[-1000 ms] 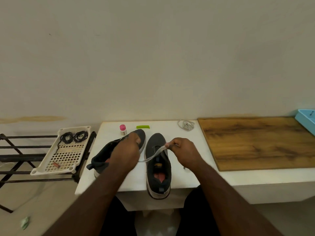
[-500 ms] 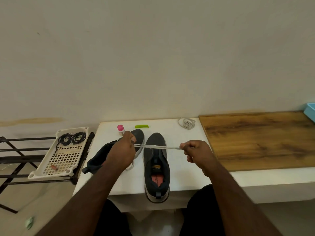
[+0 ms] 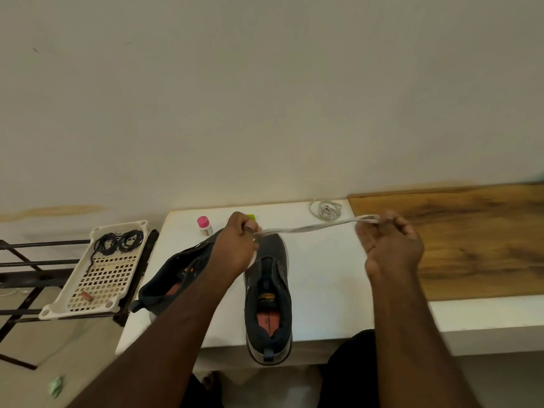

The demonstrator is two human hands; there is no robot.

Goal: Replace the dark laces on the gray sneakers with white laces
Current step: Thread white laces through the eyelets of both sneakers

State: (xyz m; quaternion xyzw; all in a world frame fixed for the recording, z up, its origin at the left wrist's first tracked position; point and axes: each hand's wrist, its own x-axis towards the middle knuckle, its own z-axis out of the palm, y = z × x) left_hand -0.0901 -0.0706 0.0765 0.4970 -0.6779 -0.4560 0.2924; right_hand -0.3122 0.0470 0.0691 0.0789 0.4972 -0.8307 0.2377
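From the head camera, a white lace [image 3: 309,228] runs taut above the table [image 3: 323,275] between two hands. The left hand [image 3: 235,248] has its fingers [image 3: 250,228] pinched shut on the lace's near-left end, just above the toe of the upright sneaker [image 3: 268,293], which stands with its heel over the table's front edge. The right hand [image 3: 388,245] is raised well to the right of that, fingers curled, with thumb and fingertips nipping the other end of the lace, where it folds into a small loop. A second sneaker [image 3: 173,278] lies tilted on its side under and left of the left fingers, partly hidden by the forearm. Beyond the left fingers stand a small bottle with a pink cap [image 3: 204,225] and a green object [image 3: 251,216], mostly hidden. A second white lace [image 3: 325,209] lies coiled behind the taut one, just left of the wooden board [image 3: 471,240]. Far left of the hands, a perforated tray [image 3: 97,278] on a dark rack [image 3: 26,260] holds two coiled dark laces [image 3: 119,244].
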